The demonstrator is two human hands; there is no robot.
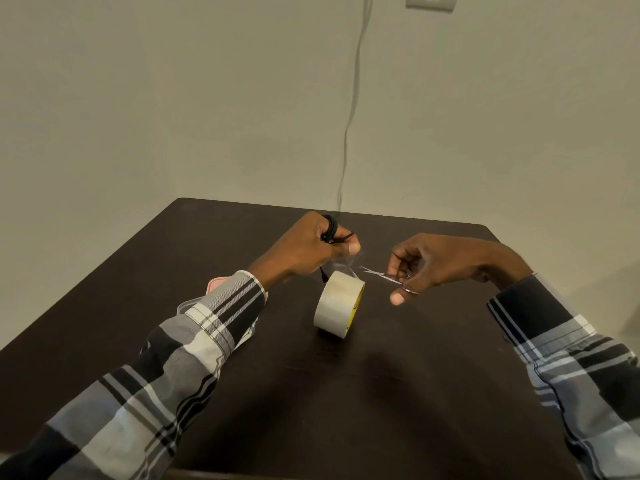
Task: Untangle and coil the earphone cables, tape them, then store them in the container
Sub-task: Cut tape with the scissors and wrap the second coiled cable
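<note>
A roll of clear tape (337, 306) stands on its edge on the dark table (381, 393). My left hand (311, 249) hovers above it, gripping a coiled black earphone cable (330, 228) looped over a finger, and pinching a strip of tape (343, 263) pulled up from the roll. My right hand (436, 265) holds small scissors (384, 276), whose blades point left at the tape strip just above the roll. A clear container with a pink lid (216, 284) sits under my left forearm, mostly hidden by the sleeve.
The table's far edge meets a plain wall. A thin cable (351, 109) hangs down the wall from near a wall socket (431, 1) to behind the table. The near part of the table holds only shadows.
</note>
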